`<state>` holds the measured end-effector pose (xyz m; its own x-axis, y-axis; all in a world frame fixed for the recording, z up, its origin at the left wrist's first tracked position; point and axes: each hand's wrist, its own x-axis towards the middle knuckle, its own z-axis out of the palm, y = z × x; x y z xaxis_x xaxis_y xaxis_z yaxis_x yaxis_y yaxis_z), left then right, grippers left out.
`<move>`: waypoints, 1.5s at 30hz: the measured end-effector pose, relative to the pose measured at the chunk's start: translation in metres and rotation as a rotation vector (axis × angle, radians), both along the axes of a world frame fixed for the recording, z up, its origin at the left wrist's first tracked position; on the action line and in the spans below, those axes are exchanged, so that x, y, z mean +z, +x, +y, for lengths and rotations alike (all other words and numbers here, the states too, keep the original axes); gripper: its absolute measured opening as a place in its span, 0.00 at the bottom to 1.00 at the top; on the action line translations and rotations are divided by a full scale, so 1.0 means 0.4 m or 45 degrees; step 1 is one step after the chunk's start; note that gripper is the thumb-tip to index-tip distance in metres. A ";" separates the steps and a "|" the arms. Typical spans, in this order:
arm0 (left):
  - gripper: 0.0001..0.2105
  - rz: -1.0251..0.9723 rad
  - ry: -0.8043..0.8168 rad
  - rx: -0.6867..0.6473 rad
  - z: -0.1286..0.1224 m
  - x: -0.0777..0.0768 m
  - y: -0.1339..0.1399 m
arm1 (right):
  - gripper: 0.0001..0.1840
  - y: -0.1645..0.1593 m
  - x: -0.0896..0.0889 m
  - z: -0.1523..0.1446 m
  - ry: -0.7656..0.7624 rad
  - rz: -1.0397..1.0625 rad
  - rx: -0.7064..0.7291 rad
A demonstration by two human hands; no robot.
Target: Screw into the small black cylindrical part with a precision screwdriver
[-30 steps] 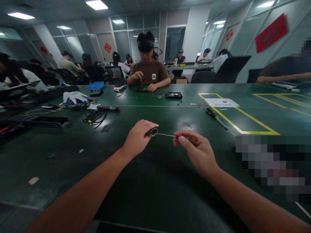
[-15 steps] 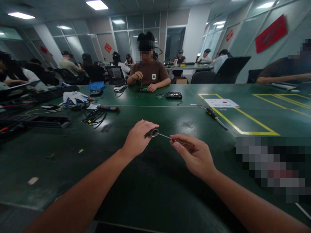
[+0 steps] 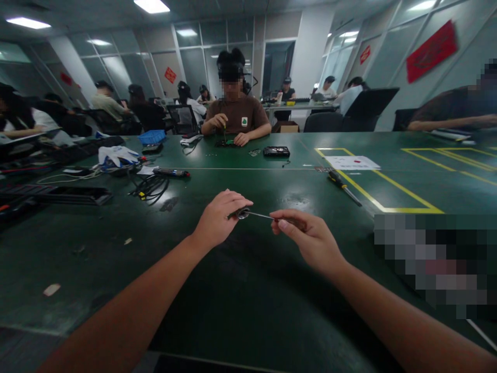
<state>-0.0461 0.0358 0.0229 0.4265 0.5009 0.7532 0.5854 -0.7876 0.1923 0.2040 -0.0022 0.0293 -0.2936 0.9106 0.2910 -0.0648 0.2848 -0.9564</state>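
Note:
My left hand (image 3: 214, 217) is closed around a small dark tube-like piece (image 3: 243, 213), its round, shiny-rimmed end facing right. Most of that piece is hidden in the fingers, so its kind cannot be made out. In my closed right hand (image 3: 316, 238) is a screwdriver (image 3: 261, 215), its thin metal shaft pointing left. The shaft's tip meets the rim of the round end; whether it goes inside is too small to tell. Fingers cover most of the handle. Both hands are raised over the green table (image 3: 248, 311).
A yellow-black screwdriver (image 3: 344, 187) lies at the right by a yellow-taped outline and a paper sheet (image 3: 351, 162). Cables (image 3: 151, 187), a pen-like tool (image 3: 173, 173) and white gloves (image 3: 117, 157) lie left. Across the table a person (image 3: 236, 114) works on a green board, near a black case (image 3: 276, 151).
The screwdriver shaft lies more level, and its handle shows less behind my right fingers. The round end of the held piece has tilted slightly. The whole view has shifted a little.

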 end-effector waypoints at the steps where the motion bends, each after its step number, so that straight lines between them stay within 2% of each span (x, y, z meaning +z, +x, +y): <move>1: 0.14 0.008 0.009 -0.013 0.000 0.000 -0.001 | 0.11 0.002 0.001 0.005 -0.061 0.077 0.041; 3: 0.15 0.022 -0.002 -0.007 -0.001 0.001 -0.001 | 0.12 0.005 0.002 0.012 -0.131 0.185 0.069; 5: 0.15 0.016 -0.042 0.039 -0.003 0.002 0.000 | 0.12 0.006 0.002 0.009 -0.091 0.158 0.019; 11: 0.14 -0.010 -0.095 0.133 -0.013 0.010 0.004 | 0.11 -0.002 0.014 -0.030 0.313 -0.270 -0.216; 14: 0.15 0.007 -0.083 0.149 -0.014 0.009 0.006 | 0.10 -0.005 0.021 -0.040 0.500 -0.442 -0.259; 16: 0.16 0.014 -0.068 0.155 -0.013 0.007 0.006 | 0.10 -0.005 0.021 -0.039 0.559 -0.521 -0.268; 26: 0.17 0.029 -0.027 0.126 -0.009 0.006 0.001 | 0.10 -0.008 0.020 -0.038 0.669 -0.673 -0.258; 32: 0.17 0.040 -0.049 0.134 -0.011 0.004 0.003 | 0.10 -0.009 0.021 -0.039 0.689 -0.690 -0.239; 38: 0.16 0.002 -0.089 0.164 -0.009 0.003 0.004 | 0.10 -0.008 0.031 -0.051 0.735 -0.633 -0.325; 45: 0.16 -0.008 -0.105 0.158 -0.010 0.001 0.006 | 0.10 -0.014 0.025 -0.050 0.787 -0.675 -0.318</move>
<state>-0.0436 0.0319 0.0234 0.3529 0.6097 0.7098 0.6762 -0.6905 0.2569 0.1985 -0.0221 0.0394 -0.3431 0.6893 0.6381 0.4816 0.7123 -0.5105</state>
